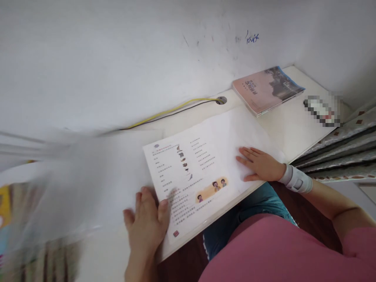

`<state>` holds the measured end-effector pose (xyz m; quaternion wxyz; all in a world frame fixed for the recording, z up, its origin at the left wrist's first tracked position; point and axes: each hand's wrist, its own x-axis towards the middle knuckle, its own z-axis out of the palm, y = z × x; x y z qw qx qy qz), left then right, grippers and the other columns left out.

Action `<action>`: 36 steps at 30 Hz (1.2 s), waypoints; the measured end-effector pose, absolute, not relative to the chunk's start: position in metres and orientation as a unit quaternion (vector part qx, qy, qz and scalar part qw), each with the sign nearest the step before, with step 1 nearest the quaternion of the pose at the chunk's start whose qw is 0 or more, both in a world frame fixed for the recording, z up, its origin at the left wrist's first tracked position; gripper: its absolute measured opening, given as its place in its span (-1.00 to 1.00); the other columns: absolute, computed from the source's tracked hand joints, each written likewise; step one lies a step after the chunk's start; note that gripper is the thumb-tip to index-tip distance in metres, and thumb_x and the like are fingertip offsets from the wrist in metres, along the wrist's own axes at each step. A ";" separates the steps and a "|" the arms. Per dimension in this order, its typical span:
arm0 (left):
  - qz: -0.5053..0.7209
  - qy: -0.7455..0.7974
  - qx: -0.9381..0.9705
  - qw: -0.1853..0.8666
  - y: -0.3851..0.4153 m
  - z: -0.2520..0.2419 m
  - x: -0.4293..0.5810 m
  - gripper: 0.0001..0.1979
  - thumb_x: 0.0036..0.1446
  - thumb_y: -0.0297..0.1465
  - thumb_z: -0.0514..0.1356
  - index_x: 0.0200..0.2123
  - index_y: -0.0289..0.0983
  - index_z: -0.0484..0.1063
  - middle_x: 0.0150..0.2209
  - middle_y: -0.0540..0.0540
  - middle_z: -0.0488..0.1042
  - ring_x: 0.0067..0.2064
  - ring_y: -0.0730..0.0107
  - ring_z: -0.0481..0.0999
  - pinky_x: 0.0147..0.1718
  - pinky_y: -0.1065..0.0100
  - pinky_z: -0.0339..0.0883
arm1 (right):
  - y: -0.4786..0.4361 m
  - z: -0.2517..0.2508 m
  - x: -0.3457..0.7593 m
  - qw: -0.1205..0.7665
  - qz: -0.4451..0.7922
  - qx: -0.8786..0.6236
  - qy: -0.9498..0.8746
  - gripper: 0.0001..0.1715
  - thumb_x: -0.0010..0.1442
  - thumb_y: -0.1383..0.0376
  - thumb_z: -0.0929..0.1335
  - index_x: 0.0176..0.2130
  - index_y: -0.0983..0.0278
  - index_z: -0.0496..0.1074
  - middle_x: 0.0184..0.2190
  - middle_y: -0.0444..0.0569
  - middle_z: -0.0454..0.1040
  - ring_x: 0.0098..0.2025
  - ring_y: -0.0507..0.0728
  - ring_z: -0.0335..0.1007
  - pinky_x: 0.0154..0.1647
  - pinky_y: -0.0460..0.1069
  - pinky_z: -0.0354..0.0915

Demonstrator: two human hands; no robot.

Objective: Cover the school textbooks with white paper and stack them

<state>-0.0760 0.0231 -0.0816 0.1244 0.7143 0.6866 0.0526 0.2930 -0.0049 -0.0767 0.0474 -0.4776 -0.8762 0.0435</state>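
A white printed page (211, 172) with lines of text, small pictures and an orange cartoon panel lies on the desk in front of me. My right hand (257, 163) rests flat on the plain white area at its right, fingers stretched out and holding nothing. At the page's lower left edge is my left hand (147, 217), its fingers apart and its thumb by the margin; nothing shows in its grasp. Beyond that hand, a pale, see-through sheet (102, 176) spreads to the left, smeared by motion. Whether the left fingers touch it, I cannot tell.
A pink-covered book (255, 92) lies at the back right, near a pixelated object (321, 111). Yellow and black cables (176, 107) run along the wall to a round desk hole (221, 100). Patterned curtain fabric (346, 145) hangs at right. Blurred book spines (53, 258) show lower left.
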 end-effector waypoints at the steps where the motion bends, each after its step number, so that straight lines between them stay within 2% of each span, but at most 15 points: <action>1: 0.053 0.685 0.716 0.122 0.023 -0.081 -0.075 -0.30 0.29 -0.15 -0.29 0.32 -0.54 -0.14 0.31 -0.45 0.02 0.36 0.01 -0.07 0.26 -0.14 -0.26 | -0.005 -0.076 0.293 0.045 0.041 -0.477 -0.877 -0.07 0.19 -0.17 0.17 0.25 0.46 0.13 0.27 0.40 0.06 0.32 0.34 -0.01 0.26 0.20 0.06; 5: 0.052 0.680 0.723 0.110 0.023 -0.080 -0.075 -0.34 0.30 -0.16 -0.30 0.30 -0.48 -0.02 0.32 -0.42 0.00 0.36 0.01 -0.08 0.24 -0.16 -0.24 | -0.004 -0.077 0.292 0.041 0.023 -0.481 -0.875 -0.07 0.18 -0.20 0.16 0.24 0.42 0.15 0.27 0.36 0.10 0.30 0.31 0.04 0.26 0.23 0.03; 10: 0.058 0.675 0.728 0.105 0.024 -0.083 -0.079 -0.36 0.30 -0.16 -0.28 0.32 -0.41 -0.03 0.33 -0.39 0.01 0.36 0.04 -0.08 0.25 -0.15 -0.23 | -0.002 -0.080 0.296 0.050 0.013 -0.474 -0.879 -0.06 0.16 -0.23 0.15 0.25 0.34 0.14 0.26 0.29 0.15 0.29 0.28 0.07 0.29 0.29 -0.09; 17: 0.059 0.670 0.733 0.105 0.026 -0.082 -0.078 -0.39 0.30 -0.20 -0.24 0.30 -0.41 0.02 0.32 -0.39 0.02 0.35 0.00 -0.05 0.23 -0.19 -0.20 | 0.001 -0.077 0.298 0.036 0.012 -0.476 -0.879 -0.08 0.15 -0.22 0.17 0.23 0.36 0.16 0.25 0.31 0.16 0.27 0.31 0.10 0.26 0.31 -0.03; 19: 0.067 0.667 0.735 0.102 0.026 -0.081 -0.078 -0.41 0.30 -0.20 -0.22 0.30 -0.36 0.05 0.32 -0.36 0.03 0.35 0.00 -0.04 0.22 -0.20 -0.18 | 0.000 -0.071 0.290 0.028 0.010 -0.490 -0.871 -0.13 0.16 -0.19 0.20 0.20 0.36 0.20 0.24 0.31 0.17 0.27 0.32 0.12 0.25 0.30 0.00; 22: 0.077 0.671 0.730 0.105 0.027 -0.081 -0.078 -0.42 0.30 -0.19 -0.21 0.28 -0.33 0.10 0.32 -0.33 0.05 0.35 0.02 -0.02 0.22 -0.19 -0.17 | -0.003 -0.062 0.266 0.046 -0.001 -0.502 -0.864 -0.25 0.20 -0.12 0.22 0.14 0.35 0.26 0.28 0.28 0.11 0.30 0.31 0.03 0.25 0.28 0.02; 25: 0.079 0.679 0.720 0.116 0.030 -0.079 -0.078 -0.41 0.30 -0.18 -0.24 0.25 -0.34 0.16 0.31 -0.33 0.07 0.34 0.04 0.00 0.22 -0.19 -0.15 | -0.008 -0.059 0.234 0.068 -0.002 -0.477 -0.876 -0.24 0.19 -0.13 0.21 0.11 0.39 0.30 0.23 0.28 0.20 0.28 0.31 0.07 0.26 0.24 0.03; 29: 0.098 0.688 0.707 0.132 0.034 -0.070 -0.073 -0.46 0.29 -0.19 -0.19 0.17 -0.31 0.29 0.29 -0.33 0.14 0.32 0.00 0.07 0.20 -0.24 -0.14 | -0.012 -0.064 0.208 0.063 0.002 -0.471 -0.880 -0.08 0.11 -0.18 0.27 0.05 0.58 0.33 0.12 0.43 0.31 0.21 0.38 0.20 0.23 0.18 0.11; 31: 0.112 0.699 0.691 0.146 0.036 -0.063 -0.068 -0.48 0.26 -0.18 -0.14 0.10 -0.33 0.36 0.27 -0.35 0.17 0.32 -0.05 0.06 0.20 -0.26 -0.15 | -0.012 -0.067 0.206 0.075 0.008 -0.470 -0.879 -0.08 0.10 -0.17 0.27 0.04 0.60 0.33 0.11 0.47 0.30 0.20 0.38 0.20 0.22 0.18 0.12; 33: 0.138 0.707 0.673 0.166 0.037 -0.053 -0.062 -0.48 0.23 -0.17 -0.09 0.07 -0.35 0.37 0.20 -0.36 0.28 0.31 -0.06 0.08 0.23 -0.21 -0.19 | -0.012 -0.069 0.209 0.090 0.023 -0.464 -0.881 -0.11 0.11 -0.16 0.28 0.03 0.58 0.34 0.11 0.46 0.31 0.21 0.38 0.20 0.22 0.20 0.13; 35: 0.176 0.697 0.662 0.212 0.037 -0.041 -0.055 -0.48 0.18 -0.17 -0.01 0.11 -0.32 0.33 0.09 -0.30 0.42 0.24 -0.02 0.25 0.25 -0.13 -0.10 | -0.011 -0.070 0.213 0.107 0.041 -0.461 -0.880 -0.13 0.11 -0.15 0.29 0.04 0.56 0.34 0.11 0.46 0.31 0.22 0.38 0.18 0.22 0.22 0.14; 36: 0.200 0.681 0.659 0.248 0.038 -0.035 -0.051 -0.46 0.14 -0.17 0.03 0.14 -0.30 0.29 0.05 -0.26 0.46 0.17 0.01 0.35 0.22 -0.09 0.02 | -0.011 -0.072 0.215 0.117 0.050 -0.461 -0.878 -0.14 0.11 -0.14 0.29 0.04 0.55 0.34 0.12 0.46 0.30 0.23 0.38 0.17 0.22 0.23 0.14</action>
